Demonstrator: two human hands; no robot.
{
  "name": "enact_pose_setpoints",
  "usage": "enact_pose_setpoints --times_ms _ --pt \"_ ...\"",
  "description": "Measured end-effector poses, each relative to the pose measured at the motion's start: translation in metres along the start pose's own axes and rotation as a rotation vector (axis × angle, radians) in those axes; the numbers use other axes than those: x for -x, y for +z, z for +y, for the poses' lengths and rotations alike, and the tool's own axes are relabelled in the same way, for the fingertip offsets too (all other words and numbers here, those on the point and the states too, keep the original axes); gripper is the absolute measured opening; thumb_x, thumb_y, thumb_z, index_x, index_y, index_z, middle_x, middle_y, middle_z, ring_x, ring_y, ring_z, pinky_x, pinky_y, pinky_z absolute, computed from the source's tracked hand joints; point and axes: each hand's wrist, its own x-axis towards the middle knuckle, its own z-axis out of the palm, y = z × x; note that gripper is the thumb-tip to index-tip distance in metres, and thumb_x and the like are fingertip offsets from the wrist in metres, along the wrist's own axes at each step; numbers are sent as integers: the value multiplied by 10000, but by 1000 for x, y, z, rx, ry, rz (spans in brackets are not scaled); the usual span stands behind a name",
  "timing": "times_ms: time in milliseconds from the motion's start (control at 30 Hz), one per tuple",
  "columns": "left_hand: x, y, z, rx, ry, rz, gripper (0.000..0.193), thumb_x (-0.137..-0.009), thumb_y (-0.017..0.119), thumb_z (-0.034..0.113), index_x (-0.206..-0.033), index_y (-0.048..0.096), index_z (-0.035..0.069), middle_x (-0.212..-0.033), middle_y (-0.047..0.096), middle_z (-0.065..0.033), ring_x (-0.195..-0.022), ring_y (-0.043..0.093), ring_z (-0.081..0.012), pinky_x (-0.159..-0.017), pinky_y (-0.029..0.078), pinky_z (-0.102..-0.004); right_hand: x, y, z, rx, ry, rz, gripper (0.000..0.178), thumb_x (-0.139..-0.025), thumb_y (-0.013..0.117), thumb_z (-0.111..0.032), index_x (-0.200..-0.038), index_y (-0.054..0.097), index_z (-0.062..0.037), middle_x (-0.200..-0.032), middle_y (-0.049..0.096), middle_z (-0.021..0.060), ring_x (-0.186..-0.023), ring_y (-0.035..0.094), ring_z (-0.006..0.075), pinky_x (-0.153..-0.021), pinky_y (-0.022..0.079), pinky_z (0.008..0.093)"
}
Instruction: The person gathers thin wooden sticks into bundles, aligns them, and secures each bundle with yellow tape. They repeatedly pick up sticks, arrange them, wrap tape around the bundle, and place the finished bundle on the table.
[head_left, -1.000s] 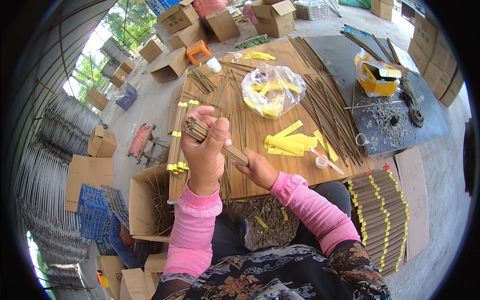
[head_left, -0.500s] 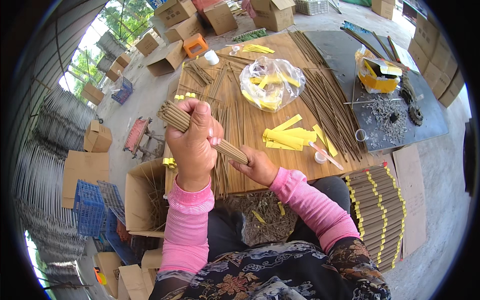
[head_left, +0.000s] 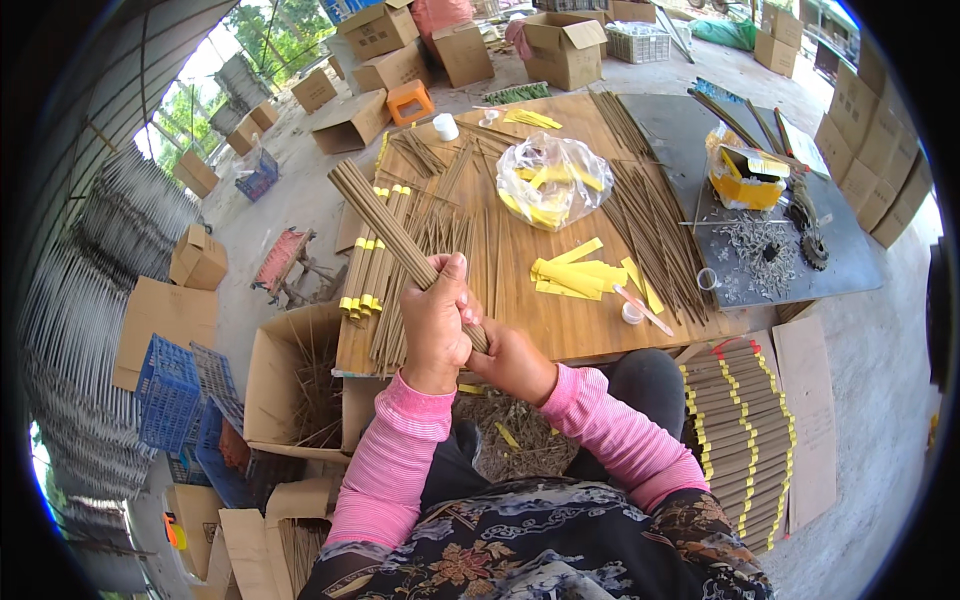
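Note:
A bundle of thin brown incense sticks (head_left: 382, 224) slants up and to the left over the wooden table's near edge. My left hand (head_left: 438, 322) is wrapped round its middle. Close beside it, my right hand (head_left: 512, 365) grips the lower end, its fingers partly hidden behind the sticks. Under the bundle, loose incense sticks (head_left: 432, 240) lie across the table (head_left: 530, 335). Finished bundles with yellow bands (head_left: 367, 262) lie to the left of my hands. Yellow paper strips (head_left: 575, 272) are fanned out on the right, next to a small white pot (head_left: 632, 313) with a flat spatula (head_left: 645, 311) across it.
A clear bag of yellow strips (head_left: 553, 180) sits farther back. Banded bundles (head_left: 745, 440) are stacked at the lower right. An open carton (head_left: 262, 395) stands at the table's left. On the dark table (head_left: 840, 255) are a yellow box (head_left: 748, 185) and grey scraps (head_left: 762, 250).
Both hands have come closer together along the bundle. The left hand has moved down and right, and the bundle now stands out longer above it.

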Motion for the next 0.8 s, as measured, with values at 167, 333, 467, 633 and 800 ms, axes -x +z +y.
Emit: enact_pose_setpoints --times_ms 167,333,467,633,800 --pt "9 3 34 38 89 -93 195 -822 628 187 -829 475 66 -530 393 31 -401 372 -66 -376 334 -213 16 5 -15 -128 82 -48 235 -794 607 -210 -842 529 6 -630 534 174 -550 540 272 -533 441 347" --pt "38 -2 18 26 47 -12 197 -817 632 172 -831 480 47 -538 414 19 -400 377 -64 -369 336 -207 32 14 -18 76 24 43 185 -748 610 -128 -837 513 2 -653 552 180 -630 606 294 -569 459 360" --pt "50 -3 28 -61 60 -91 155 -826 606 128 -844 490 26 -522 399 13 -370 359 -68 -350 323 -211 40 25 -26 -126 25 -8 218 -763 638 -157 -861 524 1 -677 571 167 -608 584 223 -591 461 321" --pt "56 -9 74 -63 154 -143 116 -830 583 86 -840 499 7 -516 404 16 -369 361 -59 -348 316 -209 56 1 -20 123 59 -357 289 -751 662 -164 -952 544 7 -749 602 138 -689 589 175 -647 472 289" --pt "82 -18 78 -363 -104 -340 113 -840 575 92 -848 518 -5 -558 433 23 -393 367 -38 -366 326 -196 41 -33 -48 -352 63 -127 412 -812 621 -109 -1162 446 23 -998 555 83 -932 549 153 -813 456 274"
